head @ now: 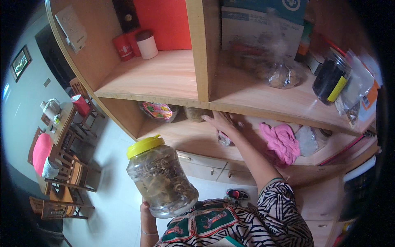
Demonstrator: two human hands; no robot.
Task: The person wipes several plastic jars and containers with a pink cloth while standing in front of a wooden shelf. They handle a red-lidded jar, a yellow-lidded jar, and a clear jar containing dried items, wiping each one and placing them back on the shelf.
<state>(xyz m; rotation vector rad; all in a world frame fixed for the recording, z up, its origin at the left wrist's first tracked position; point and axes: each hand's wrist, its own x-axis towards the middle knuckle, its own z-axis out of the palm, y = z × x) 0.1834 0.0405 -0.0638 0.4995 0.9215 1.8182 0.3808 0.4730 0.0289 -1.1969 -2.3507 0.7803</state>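
Note:
A large clear plastic jar with a yellow lid, filled with dried brown pieces, is held from below and behind by my left hand, mostly hidden by the jar. My right hand reaches into the lower shelf, its fingers spread and partly under the upper board; whether the hidden fingertips touch anything cannot be told. Just left of it stands a jar. A small clear packet lies below the hand. To its right are a pink cloth and a clear plastic bag.
Overhead, the upper shelf board and a wooden divider hem in the reach. Bagged goods and a dark jar with a yellow label stand on the right. Drawers lie below; wooden chairs stand left.

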